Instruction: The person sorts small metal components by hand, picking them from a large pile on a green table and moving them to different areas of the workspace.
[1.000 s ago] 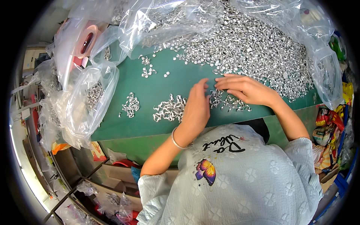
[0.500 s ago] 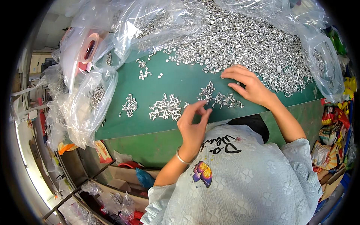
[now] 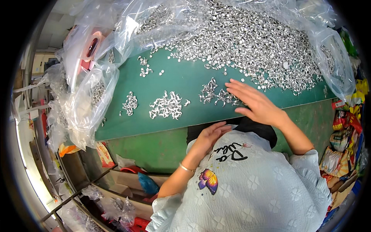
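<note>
Small curved silver metal pieces (image 3: 208,92) lie in a loose cluster near the front edge of the green table (image 3: 185,79). My right hand (image 3: 257,103) is at the right side of that cluster, fingers stretched out and thumb apart; its fingertips are next to the nearest pieces, and what lies under the palm is hidden. My left hand (image 3: 210,139) is back at the table's front edge, close to my shirt, with fingers extended and nothing visible in it. A second group of silver pieces (image 3: 166,106) and a smaller group (image 3: 130,103) lie to the left.
A large heap of the same silver pieces (image 3: 251,38) covers the back right of the table. Clear plastic bags (image 3: 104,79) stand at the left, with more plastic sheeting (image 3: 332,73) at the right. A few pieces (image 3: 144,67) lie farther back. Colourful packages (image 3: 336,135) are at the right.
My left hand has drawn back from the cluster toward my body, its fingers straightening out of a near pinch. My right hand has moved nearer, from the big heap's edge to the cluster.
</note>
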Demonstrator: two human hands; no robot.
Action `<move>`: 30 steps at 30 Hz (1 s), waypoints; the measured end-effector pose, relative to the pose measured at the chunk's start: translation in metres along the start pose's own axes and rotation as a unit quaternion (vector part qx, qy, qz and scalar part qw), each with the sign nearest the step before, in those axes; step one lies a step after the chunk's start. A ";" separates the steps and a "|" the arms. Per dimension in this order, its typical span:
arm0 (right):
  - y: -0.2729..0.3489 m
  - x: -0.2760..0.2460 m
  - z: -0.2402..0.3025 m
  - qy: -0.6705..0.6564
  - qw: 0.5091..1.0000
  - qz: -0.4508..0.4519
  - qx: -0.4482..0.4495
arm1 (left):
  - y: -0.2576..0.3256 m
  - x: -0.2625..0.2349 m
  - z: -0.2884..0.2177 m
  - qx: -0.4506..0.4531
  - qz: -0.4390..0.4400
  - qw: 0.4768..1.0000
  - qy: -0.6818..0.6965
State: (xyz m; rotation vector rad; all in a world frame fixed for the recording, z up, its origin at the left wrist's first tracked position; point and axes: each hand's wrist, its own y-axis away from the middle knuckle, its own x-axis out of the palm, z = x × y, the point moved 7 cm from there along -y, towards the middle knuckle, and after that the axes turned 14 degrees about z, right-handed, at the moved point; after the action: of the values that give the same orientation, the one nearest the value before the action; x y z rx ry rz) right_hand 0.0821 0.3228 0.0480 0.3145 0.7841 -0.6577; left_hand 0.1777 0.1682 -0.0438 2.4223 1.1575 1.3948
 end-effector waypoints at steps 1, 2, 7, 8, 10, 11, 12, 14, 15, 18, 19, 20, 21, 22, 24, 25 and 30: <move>-0.001 0.006 0.001 0.012 1.000 0.003 0.009 | -0.010 0.003 -0.001 0.009 0.029 0.998 0.060; -0.003 0.012 0.003 0.024 1.000 0.006 0.017 | -0.020 0.004 -0.003 0.017 0.059 0.991 0.120; -0.025 0.031 0.017 0.026 0.999 -0.008 0.025 | -0.052 0.008 0.004 0.055 0.221 0.901 0.370; -0.031 0.032 0.015 0.010 0.999 -0.022 0.025 | -0.052 0.001 0.014 0.030 0.151 0.946 0.287; -0.042 0.027 0.014 0.015 0.999 -0.048 -0.006 | -0.053 0.009 0.008 0.027 0.152 0.943 0.296; -0.048 0.023 0.013 0.017 0.998 -0.061 -0.022 | -0.054 0.010 0.007 0.026 0.152 0.941 0.300; -0.055 0.023 0.012 0.030 0.997 -0.056 -0.033 | -0.054 0.014 0.005 0.030 0.183 0.935 0.302; -0.068 0.021 0.011 0.053 0.996 -0.046 -0.056 | -0.053 0.019 0.001 0.039 0.245 0.919 0.305; -0.072 0.024 0.012 0.061 0.995 -0.021 -0.070 | -0.052 0.021 0.000 0.044 0.269 0.913 0.302; -0.077 0.030 0.017 0.066 0.991 0.040 -0.110 | -0.051 0.026 -0.003 0.058 0.325 0.898 0.291; -0.074 0.031 0.018 0.056 0.990 0.052 -0.122 | -0.051 0.025 -0.004 0.063 0.334 0.896 0.287; -0.070 0.033 0.020 0.046 0.988 0.065 -0.133 | -0.052 0.024 -0.004 0.068 0.342 0.893 0.284; -0.067 0.036 0.021 0.049 0.986 0.076 -0.140 | -0.053 0.022 -0.004 0.078 0.347 0.876 0.326; -0.064 0.039 0.024 0.051 0.984 0.086 -0.146 | -0.053 0.019 -0.001 0.088 0.351 0.856 0.368; -0.053 0.046 0.030 0.039 0.982 0.118 -0.143 | -0.056 0.005 0.011 0.093 0.330 0.816 0.465; -0.046 0.049 0.033 0.042 0.981 0.124 -0.144 | -0.057 -0.006 0.022 0.087 0.303 0.795 0.518; -0.007 0.072 0.050 0.003 0.978 0.113 -0.176 | -0.050 -0.027 0.041 0.091 0.263 0.907 0.317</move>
State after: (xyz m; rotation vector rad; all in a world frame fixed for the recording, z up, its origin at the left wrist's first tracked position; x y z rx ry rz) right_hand 0.1428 0.2622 0.0279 0.0784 0.8403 -0.2956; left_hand 0.1742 0.1958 -0.1080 2.6063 0.7476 2.4776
